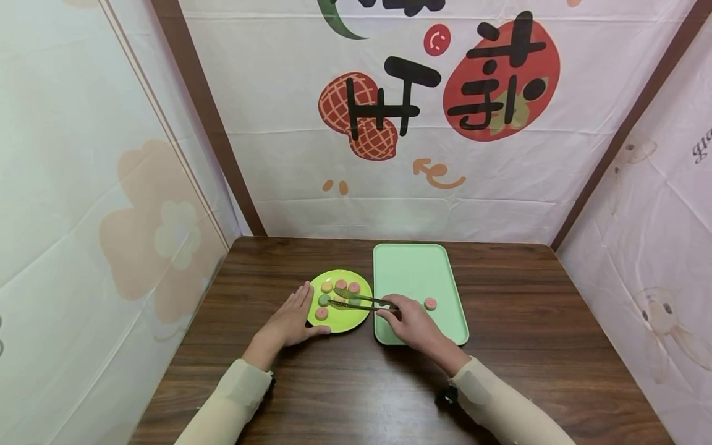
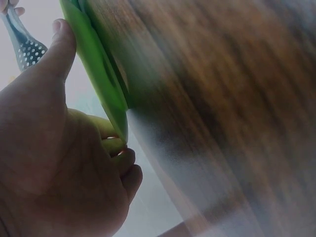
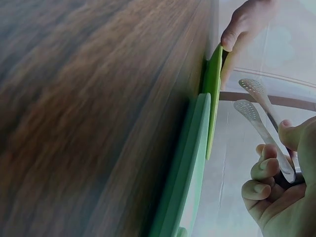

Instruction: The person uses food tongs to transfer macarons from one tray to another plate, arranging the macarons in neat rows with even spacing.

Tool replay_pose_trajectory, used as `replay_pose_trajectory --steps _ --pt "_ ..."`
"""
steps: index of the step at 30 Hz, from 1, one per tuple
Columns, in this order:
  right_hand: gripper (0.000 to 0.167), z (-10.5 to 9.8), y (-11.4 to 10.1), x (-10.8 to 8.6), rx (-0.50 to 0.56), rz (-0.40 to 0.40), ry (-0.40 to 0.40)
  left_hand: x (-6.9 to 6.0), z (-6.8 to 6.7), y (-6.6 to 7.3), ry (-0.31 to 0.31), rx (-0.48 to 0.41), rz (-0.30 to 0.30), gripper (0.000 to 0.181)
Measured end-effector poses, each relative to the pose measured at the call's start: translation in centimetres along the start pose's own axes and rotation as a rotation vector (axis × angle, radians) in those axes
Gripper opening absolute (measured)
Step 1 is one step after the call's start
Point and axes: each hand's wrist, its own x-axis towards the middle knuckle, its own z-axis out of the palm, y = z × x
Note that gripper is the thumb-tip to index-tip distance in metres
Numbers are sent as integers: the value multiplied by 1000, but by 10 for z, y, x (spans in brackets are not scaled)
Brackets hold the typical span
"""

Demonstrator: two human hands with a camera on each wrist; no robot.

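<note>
On the table at the centre lies a yellow-green plate point(image 1: 350, 322) with several small round macaron-like sweets in pink, yellow and green, such as a pink one point(image 1: 321, 313) near its left side. My left hand point(image 1: 289, 319) rests against the plate's left rim, fingers extended and thumb at the near edge. Metal tongs point(image 1: 361, 306) with perforated tips are gripped in my right hand point(image 1: 411, 322). Their tips hover apart over the plate; in the right wrist view point(image 3: 266, 131) nothing shows between them. A pink sweet point(image 1: 431, 303) sits on the mint-green tray point(image 1: 414, 266).
The tray stands right of the plate, close to its rim, partly under my right hand. Brown wood-grain table point(image 1: 512, 346) surrounds both. White printed cloth walls point(image 1: 289, 123) rise behind the table and at both sides.
</note>
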Motion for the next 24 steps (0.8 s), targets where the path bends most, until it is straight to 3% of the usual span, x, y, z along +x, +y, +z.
replay_pose_trajectory --steps 10,24 --pt "26 -12 10 -8 -17 -29 86 1 1 0 -1 1 0 122" --pt "24 -35 22 -19 -36 27 87 -1 0 3 3 0 -8 121"
